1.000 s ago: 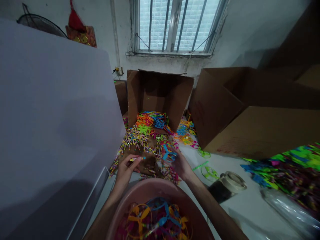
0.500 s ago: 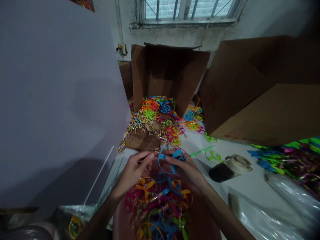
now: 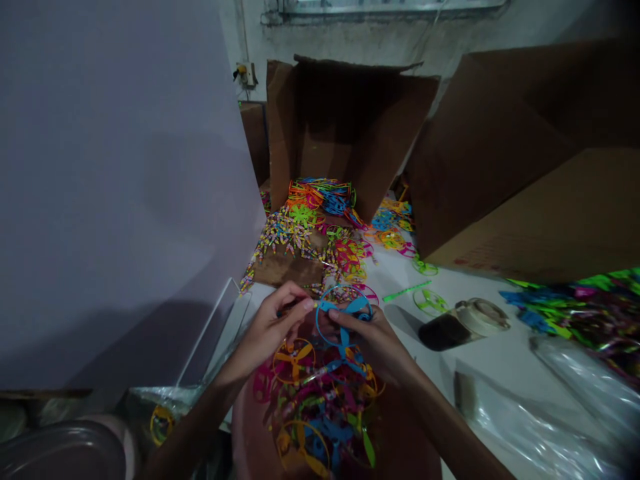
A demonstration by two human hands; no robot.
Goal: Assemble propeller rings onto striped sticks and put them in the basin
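Observation:
My right hand [image 3: 376, 337] pinches a blue ringed propeller [image 3: 357, 305] between thumb and fingers, holding it up over a tub. My left hand [image 3: 277, 321] is closed, thumb against fingertips, around a small stick [image 3: 315, 305] whose yellowish end just shows beside the propeller's ring; the fingers cover most of it. Below both hands, the reddish-pink tub [image 3: 241, 427] holds a jumble of propellers and patterned sticks, among them an orange ringed propeller [image 3: 295, 361].
Beyond the tub, many small patterned sticks [image 3: 280, 233] lie piled before an open cardboard box [image 3: 327, 157]. To the right are a green ringed propeller [image 3: 430, 302], a dark jar with a pale lid [image 3: 463, 325], plastic bags [image 3: 525, 413] and a large carton [image 3: 540, 220]. A pale panel [image 3: 125, 167] stands left.
The view has tipped downward. My left hand has drawn slightly away from the blue propeller, and the ring now faces me more fully in my right hand.

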